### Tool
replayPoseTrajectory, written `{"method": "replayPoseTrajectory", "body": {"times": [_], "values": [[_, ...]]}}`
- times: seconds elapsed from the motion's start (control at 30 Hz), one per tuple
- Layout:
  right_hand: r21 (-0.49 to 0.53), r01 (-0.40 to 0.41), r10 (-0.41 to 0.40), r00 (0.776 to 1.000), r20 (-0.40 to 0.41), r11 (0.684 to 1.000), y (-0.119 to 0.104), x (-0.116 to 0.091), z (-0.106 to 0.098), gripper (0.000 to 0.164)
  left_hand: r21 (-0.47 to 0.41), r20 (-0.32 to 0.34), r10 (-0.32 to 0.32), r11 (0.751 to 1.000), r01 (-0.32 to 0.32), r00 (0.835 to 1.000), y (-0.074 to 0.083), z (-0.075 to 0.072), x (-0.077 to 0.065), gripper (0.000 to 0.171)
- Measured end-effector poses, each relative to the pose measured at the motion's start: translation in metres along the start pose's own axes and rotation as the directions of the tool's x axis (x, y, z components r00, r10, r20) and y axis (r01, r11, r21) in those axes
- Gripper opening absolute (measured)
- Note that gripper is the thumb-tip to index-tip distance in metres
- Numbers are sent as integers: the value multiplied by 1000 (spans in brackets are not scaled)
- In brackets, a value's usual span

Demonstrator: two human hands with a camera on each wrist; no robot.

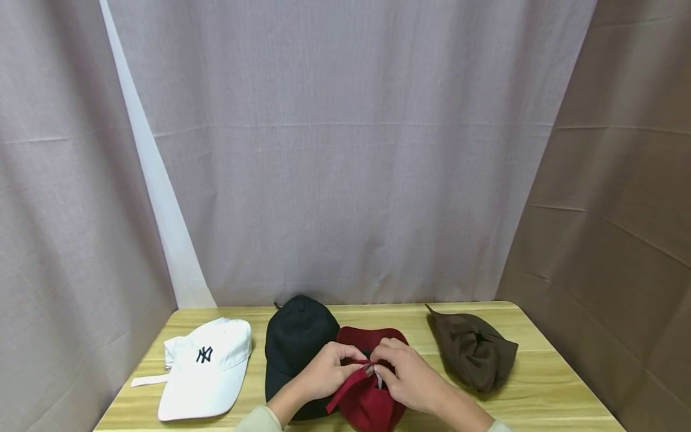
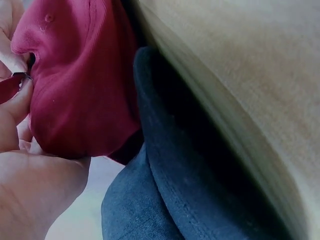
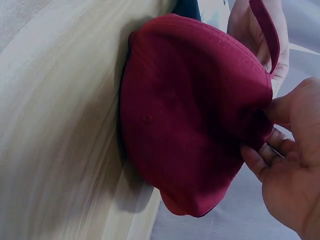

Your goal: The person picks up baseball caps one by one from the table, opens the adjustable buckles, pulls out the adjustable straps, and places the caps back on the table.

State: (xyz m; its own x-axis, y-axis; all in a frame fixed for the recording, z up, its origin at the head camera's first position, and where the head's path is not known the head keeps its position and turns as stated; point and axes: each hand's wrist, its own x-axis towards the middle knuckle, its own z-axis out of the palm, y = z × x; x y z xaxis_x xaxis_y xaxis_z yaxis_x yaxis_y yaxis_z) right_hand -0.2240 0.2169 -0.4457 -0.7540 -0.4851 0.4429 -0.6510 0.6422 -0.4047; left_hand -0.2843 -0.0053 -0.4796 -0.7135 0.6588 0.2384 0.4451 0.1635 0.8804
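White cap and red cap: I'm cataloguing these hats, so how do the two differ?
The white cap is pale with black letters, while the red cap is deep red. The white cap lies untouched on the table, while the left hand and right hand hold the red cap. The white cap's strap sticks out sideways, while the red cap's strap is pinched in the left hand. Both have straps.

Cannot fully see red cap point(image 1: 373, 409) behind left grip point(image 1: 326, 372) and right grip point(image 1: 408, 373), nor near edge of worktop point(image 1: 545, 393), cropped below.
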Motion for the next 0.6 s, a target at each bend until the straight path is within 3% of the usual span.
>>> {"method": "replayPoseTrajectory", "body": {"times": [0.33,0.6], "values": [[-37,50,-52,997,-58,998,1,0,2,21,23,-7,10,1000,-10,1000,-1,0,0,14],[-8,14,-15,999,-43,1000,-1,-2,-1,24,33,5,3,999,-3,1000,1,-1,1,14]]}}
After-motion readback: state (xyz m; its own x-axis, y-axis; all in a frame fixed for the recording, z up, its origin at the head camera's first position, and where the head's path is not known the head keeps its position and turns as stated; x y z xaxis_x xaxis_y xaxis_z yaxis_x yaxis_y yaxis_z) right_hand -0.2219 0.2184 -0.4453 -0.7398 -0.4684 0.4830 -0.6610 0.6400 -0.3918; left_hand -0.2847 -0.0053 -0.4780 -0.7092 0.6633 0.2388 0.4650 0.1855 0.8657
